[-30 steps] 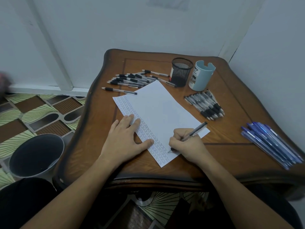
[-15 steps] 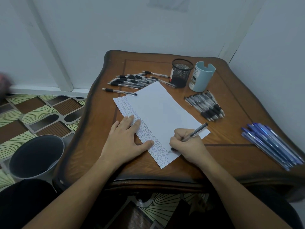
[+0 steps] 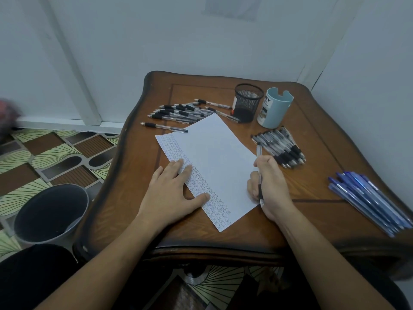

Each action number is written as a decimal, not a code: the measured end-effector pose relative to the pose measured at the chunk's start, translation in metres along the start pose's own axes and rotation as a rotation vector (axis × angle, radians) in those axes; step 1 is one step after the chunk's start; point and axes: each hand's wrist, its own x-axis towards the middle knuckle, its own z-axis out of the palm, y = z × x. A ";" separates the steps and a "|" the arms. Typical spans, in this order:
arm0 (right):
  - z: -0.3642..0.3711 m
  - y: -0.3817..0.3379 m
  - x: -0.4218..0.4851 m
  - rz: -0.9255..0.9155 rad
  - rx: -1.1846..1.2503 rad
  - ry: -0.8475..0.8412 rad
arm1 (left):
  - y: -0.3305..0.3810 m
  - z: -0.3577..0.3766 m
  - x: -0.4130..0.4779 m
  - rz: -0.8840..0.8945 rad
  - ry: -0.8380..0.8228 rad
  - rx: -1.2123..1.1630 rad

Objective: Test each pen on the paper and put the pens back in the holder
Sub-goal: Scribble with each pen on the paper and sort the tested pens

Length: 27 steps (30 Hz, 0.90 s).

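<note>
The person sat at a brown wooden worktop [image 3: 312, 135] in the corner of the room, the two hands well apart. The left hand [image 3: 172, 193] lay flat on the left side of the sheet of paper [image 3: 219, 157], fingers straight and a little spread, covering part of the band of small scribbled marks that ran down that edge. The right hand [image 3: 268, 189] had its fingers curled round a clear pen with a black grip [image 3: 260, 193]. That pen stood steeply, its tip low at the paper's near right edge and its tail end poking out above the knuckles. I could not tell whether the tip touched the sheet.

At the far side stood a black mesh pen holder [image 3: 248, 101], and just to its right a pale blue cup [image 3: 274, 108] with a notched rim. A heap of black-grip pens [image 3: 178, 111] lay left of the holder, beyond the paper's far corner, with one single pen [image 3: 164, 127] lying apart on the near side of that heap. A second bunch of black-grip pens [image 3: 281, 146] lay right of the paper, near the right hand. A fan of blue pens [image 3: 366, 198] lay by the worktop's right edge.

A dark round bin [image 3: 51, 211] sat on the patterned floor [image 3: 44, 153] to the left.
</note>
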 end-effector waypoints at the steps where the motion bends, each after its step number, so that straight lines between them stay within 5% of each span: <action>1: 0.000 -0.001 0.000 0.011 0.001 -0.008 | 0.000 0.000 0.000 0.000 0.001 0.003; 8: -0.013 -0.023 0.019 0.211 0.039 -0.096 | 0.000 0.000 -0.001 0.002 0.002 -0.003; 14: -0.068 -0.065 0.083 -0.065 -0.418 0.159 | 0.001 -0.001 -0.001 -0.006 -0.001 0.004; 19: -0.116 -0.053 0.132 0.022 -0.588 0.378 | 0.001 -0.001 -0.001 -0.004 0.007 0.010; 27: -0.122 -0.033 0.145 0.103 -0.858 0.313 | 0.000 -0.001 0.001 0.001 0.013 0.023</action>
